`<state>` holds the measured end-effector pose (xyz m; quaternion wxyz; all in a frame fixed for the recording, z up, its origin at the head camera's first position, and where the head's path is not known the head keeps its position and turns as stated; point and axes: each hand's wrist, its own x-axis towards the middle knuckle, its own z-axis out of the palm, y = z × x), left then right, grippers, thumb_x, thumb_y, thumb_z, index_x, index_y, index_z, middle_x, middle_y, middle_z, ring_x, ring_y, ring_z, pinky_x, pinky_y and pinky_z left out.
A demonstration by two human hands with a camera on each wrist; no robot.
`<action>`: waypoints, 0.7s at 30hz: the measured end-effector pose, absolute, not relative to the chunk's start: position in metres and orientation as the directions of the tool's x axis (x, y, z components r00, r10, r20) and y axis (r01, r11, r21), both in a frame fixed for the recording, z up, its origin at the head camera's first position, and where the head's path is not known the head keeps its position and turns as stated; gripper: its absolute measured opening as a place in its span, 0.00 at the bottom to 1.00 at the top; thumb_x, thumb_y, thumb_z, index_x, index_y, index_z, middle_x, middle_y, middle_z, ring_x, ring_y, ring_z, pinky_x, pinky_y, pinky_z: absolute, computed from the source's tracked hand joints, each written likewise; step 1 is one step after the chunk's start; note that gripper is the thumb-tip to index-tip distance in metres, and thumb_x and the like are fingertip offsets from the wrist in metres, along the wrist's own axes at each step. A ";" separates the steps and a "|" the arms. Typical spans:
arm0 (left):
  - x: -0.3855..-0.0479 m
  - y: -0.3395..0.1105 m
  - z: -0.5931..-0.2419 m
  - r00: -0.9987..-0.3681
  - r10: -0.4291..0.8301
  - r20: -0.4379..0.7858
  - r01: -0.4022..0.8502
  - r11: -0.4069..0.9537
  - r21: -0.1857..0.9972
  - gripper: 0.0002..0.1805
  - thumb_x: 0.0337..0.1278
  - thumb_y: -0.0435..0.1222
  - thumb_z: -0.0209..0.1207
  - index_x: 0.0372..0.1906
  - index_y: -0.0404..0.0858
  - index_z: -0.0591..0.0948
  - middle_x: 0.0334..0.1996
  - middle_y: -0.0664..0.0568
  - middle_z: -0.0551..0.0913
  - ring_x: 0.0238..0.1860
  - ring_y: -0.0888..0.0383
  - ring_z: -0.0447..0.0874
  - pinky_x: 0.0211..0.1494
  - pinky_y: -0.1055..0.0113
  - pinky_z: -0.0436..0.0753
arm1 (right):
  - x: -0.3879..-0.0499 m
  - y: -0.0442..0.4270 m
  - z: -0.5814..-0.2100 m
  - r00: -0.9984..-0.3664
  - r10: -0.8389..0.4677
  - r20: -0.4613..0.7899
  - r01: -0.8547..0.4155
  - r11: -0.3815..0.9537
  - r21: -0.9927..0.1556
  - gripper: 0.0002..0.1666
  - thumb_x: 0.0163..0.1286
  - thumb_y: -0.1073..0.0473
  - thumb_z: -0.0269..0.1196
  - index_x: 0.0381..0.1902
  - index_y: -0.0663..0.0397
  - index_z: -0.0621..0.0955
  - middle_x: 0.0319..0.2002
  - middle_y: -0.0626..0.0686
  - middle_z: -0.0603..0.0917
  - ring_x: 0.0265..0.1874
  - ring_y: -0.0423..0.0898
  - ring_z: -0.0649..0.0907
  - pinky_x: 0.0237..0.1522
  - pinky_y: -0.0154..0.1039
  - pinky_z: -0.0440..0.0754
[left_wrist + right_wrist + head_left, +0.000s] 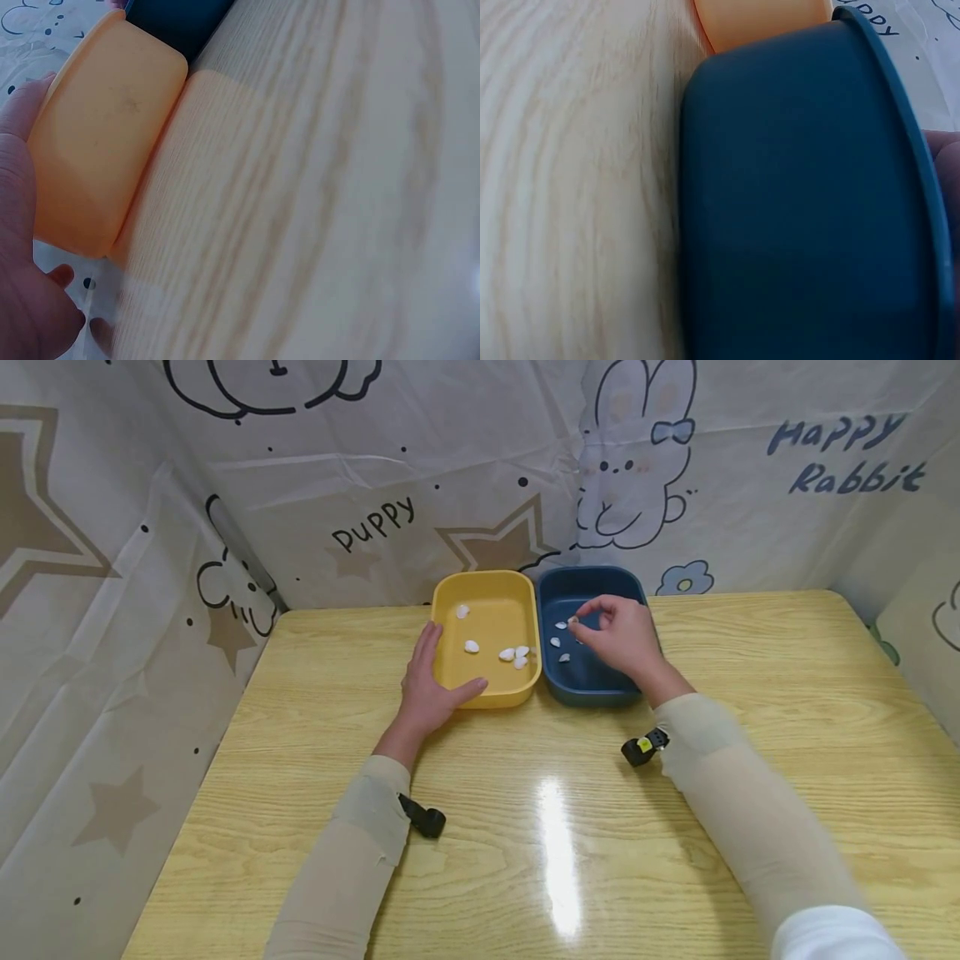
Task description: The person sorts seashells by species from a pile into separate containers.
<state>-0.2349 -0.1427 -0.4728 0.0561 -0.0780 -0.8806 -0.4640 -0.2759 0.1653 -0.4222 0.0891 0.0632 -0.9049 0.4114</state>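
Note:
A yellow tray [487, 695] stands beside a dark blue tray [596, 697], their sides almost touching. Several small white shells [471, 647] lie in the yellow one, and more small pale shells [555, 642] in the blue one. My left hand [429, 689] rests on the yellow tray's near left corner, its fingers along the outside and its thumb over the front rim. Over the blue tray, my right hand [618, 635] pinches a small shell [573, 620] between thumb and fingertips. In the right wrist view the blue tray's wall [802, 195] hides most of that hand.
Both trays stand at the back of a wooden table [480, 827], close to a printed cloth backdrop [322, 468]. A black wrist camera [423, 818] sits on the left forearm, and another camera [645, 747] on the right.

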 end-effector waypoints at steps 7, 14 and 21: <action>-0.233 -0.142 -0.473 -0.983 0.087 0.164 0.185 0.550 0.815 0.60 0.47 0.56 0.72 0.81 0.47 0.51 0.79 0.64 0.43 0.77 0.53 0.43 0.71 0.40 0.44 | -0.280 0.164 -0.429 -0.986 -0.004 0.166 -0.130 0.638 -0.759 0.14 0.66 0.48 0.69 0.42 0.51 0.85 0.16 0.52 0.69 0.13 0.51 0.69 0.15 0.38 0.61; -0.234 -0.142 -0.473 -0.983 0.086 0.161 0.182 0.551 0.815 0.60 0.47 0.56 0.72 0.81 0.48 0.51 0.79 0.65 0.43 0.77 0.54 0.42 0.71 0.40 0.44 | -0.282 0.165 -0.430 -0.991 0.017 0.134 -0.093 0.630 -0.771 0.15 0.66 0.48 0.69 0.43 0.51 0.85 0.16 0.52 0.69 0.14 0.51 0.69 0.15 0.37 0.61; -0.233 -0.141 -0.472 -0.982 0.094 0.162 0.187 0.550 0.814 0.60 0.47 0.56 0.72 0.81 0.47 0.51 0.79 0.64 0.43 0.77 0.54 0.42 0.71 0.40 0.44 | -0.280 0.166 -0.429 -0.994 0.019 0.108 -0.071 0.634 -0.770 0.15 0.66 0.51 0.70 0.45 0.54 0.85 0.16 0.52 0.69 0.13 0.49 0.69 0.15 0.37 0.61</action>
